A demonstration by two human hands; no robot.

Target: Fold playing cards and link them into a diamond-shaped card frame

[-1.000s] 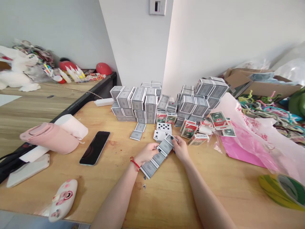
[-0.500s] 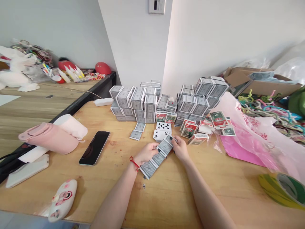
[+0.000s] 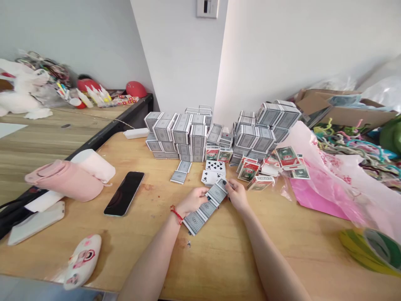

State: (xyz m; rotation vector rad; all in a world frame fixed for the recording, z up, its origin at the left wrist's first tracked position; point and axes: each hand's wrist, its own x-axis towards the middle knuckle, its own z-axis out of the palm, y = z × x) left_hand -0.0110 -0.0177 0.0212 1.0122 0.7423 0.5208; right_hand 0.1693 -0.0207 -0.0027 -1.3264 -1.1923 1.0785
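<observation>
Between my two hands is a strip of overlapping playing cards (image 3: pixel 202 213), grey patterned backs up, slanting from lower left to upper right. My left hand (image 3: pixel 194 200) is closed on the strip's left edge, a red string bracelet at its wrist. At the upper right end my right hand (image 3: pixel 235 193) pinches the top card; its dark-nailed thumb lies on the back. Just beyond lie two face-up groups of cards, showing spades (image 3: pixel 215 166). A shorter face-down card strip (image 3: pixel 181 172) rests to their left.
Stacked card blocks (image 3: pixel 175 129) rise at the back, with another stack (image 3: pixel 266 125) to the right. Red and green card boxes (image 3: pixel 249 169) stand before it. A black-screened phone (image 3: pixel 124 194) and a pink tumbler (image 3: pixel 67 179) are left. Yellow-green tape (image 3: pixel 354 246) sits at right.
Almost nothing differs. Both hands keep their hold on the card strip in the same place, and the view has shifted very slightly.
</observation>
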